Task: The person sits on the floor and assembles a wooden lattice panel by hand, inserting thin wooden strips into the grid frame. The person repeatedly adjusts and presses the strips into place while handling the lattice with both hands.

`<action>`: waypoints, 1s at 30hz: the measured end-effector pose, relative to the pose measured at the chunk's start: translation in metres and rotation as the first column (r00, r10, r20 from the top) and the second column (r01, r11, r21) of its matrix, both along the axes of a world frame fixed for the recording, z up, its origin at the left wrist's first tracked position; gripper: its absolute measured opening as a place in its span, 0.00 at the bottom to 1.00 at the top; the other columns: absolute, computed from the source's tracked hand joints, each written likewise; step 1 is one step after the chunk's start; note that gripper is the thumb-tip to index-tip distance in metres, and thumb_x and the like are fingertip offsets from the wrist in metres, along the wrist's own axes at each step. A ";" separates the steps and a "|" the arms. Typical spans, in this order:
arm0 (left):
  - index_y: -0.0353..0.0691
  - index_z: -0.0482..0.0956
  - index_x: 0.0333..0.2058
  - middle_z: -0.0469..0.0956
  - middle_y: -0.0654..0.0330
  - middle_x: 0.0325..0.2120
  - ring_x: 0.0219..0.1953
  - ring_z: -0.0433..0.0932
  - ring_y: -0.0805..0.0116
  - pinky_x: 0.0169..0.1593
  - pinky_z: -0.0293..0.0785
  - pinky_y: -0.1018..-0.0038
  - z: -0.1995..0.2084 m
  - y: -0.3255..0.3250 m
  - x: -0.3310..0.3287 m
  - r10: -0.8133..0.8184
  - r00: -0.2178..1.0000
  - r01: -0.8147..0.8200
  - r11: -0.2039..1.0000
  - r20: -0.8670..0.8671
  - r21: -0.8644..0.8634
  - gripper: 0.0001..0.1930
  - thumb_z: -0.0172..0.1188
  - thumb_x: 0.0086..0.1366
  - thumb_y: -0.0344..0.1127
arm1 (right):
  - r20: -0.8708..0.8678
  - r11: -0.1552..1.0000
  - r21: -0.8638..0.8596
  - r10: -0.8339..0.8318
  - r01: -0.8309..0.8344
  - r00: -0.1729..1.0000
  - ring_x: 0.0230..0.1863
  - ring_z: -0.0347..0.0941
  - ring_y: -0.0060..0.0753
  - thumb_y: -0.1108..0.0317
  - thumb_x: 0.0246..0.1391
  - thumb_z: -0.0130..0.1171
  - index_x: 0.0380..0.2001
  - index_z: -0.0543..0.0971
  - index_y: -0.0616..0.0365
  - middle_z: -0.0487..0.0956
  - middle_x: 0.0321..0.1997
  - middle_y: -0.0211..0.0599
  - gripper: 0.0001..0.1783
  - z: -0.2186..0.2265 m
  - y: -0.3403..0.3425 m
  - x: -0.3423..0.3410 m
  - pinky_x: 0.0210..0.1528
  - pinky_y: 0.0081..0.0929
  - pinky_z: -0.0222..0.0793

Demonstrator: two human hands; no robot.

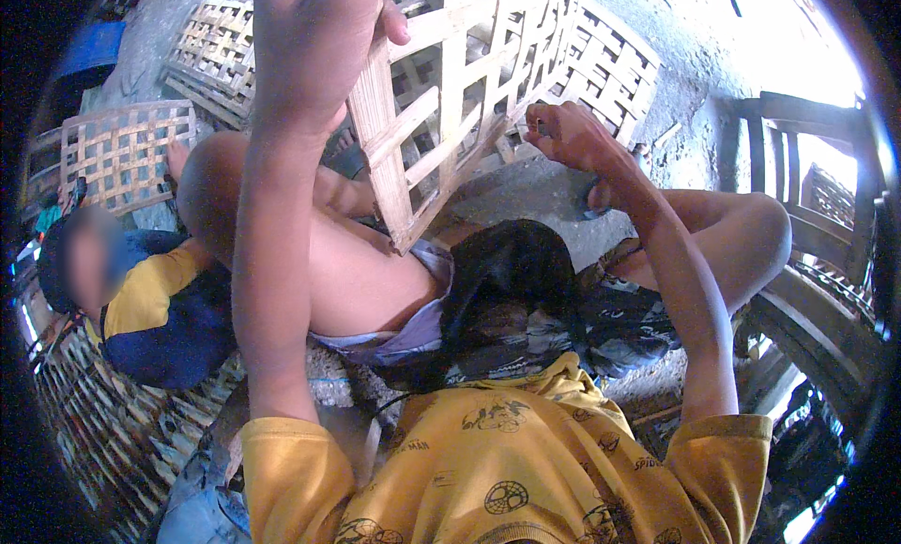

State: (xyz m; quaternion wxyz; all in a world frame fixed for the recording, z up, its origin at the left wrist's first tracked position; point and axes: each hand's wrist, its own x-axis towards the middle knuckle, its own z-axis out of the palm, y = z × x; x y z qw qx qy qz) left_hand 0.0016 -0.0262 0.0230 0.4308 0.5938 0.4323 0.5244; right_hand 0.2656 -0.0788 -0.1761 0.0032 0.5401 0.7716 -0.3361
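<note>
Left hand (312,61) grips a flat-slatted wooden lattice (453,75); right hand (567,136) curls near its edge, grip unclear.

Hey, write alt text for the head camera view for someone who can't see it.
A left hand grips a tilted, woven wooden lattice panel by its edge, while the curled right hand is at or near its lower edge. Similar panels are beyond it; another person in yellow and navy is at the left.

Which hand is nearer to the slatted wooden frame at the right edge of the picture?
Right. The right hand is left of the frame, apart from it; the left hand is farther left, gripping the woven panel.
</note>
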 end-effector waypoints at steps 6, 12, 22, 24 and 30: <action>0.34 0.78 0.41 0.82 0.56 0.39 0.19 0.71 0.82 0.19 0.70 0.86 0.001 0.001 0.002 0.034 0.999 -0.034 0.999 -0.006 0.003 0.10 0.57 0.70 0.36 | -0.104 0.994 0.025 -0.101 0.105 0.989 0.43 0.78 0.62 0.66 0.62 0.52 0.39 0.76 0.63 0.81 0.38 0.57 0.10 -0.031 -0.009 -0.006 0.46 0.50 0.71; 0.34 0.77 0.42 0.83 0.54 0.38 0.19 0.71 0.83 0.19 0.71 0.87 0.001 0.003 0.001 -0.004 1.000 0.004 1.000 -0.004 0.005 0.10 0.56 0.70 0.35 | -0.053 0.997 0.007 -0.082 0.083 0.995 0.44 0.76 0.66 0.71 0.62 0.48 0.38 0.75 0.64 0.80 0.36 0.60 0.09 -0.021 -0.007 -0.017 0.46 0.52 0.70; 0.35 0.78 0.41 0.83 0.56 0.38 0.19 0.71 0.83 0.19 0.70 0.87 0.006 0.000 0.006 0.018 1.000 -0.019 1.000 -0.022 -0.014 0.09 0.56 0.70 0.35 | -0.007 0.987 0.158 -0.042 0.043 0.999 0.44 0.77 0.68 0.71 0.62 0.48 0.37 0.75 0.67 0.80 0.35 0.62 0.09 -0.021 -0.012 -0.022 0.47 0.55 0.72; 0.35 0.78 0.40 0.82 0.56 0.38 0.20 0.71 0.84 0.20 0.70 0.87 0.004 0.001 0.005 0.001 1.000 -0.001 1.000 -0.006 -0.003 0.09 0.56 0.70 0.35 | 0.014 0.981 0.192 0.002 -0.005 1.000 0.44 0.77 0.67 0.71 0.61 0.48 0.38 0.75 0.67 0.80 0.36 0.61 0.09 -0.016 -0.012 -0.025 0.47 0.54 0.72; 0.36 0.79 0.40 0.82 0.57 0.37 0.20 0.71 0.84 0.21 0.69 0.87 0.007 -0.002 0.011 0.022 1.000 -0.022 1.000 -0.003 0.003 0.08 0.56 0.71 0.35 | 0.114 0.946 0.316 0.045 -0.079 0.992 0.40 0.81 0.62 0.67 0.58 0.50 0.38 0.79 0.64 0.82 0.35 0.57 0.13 -0.021 -0.010 -0.038 0.46 0.55 0.77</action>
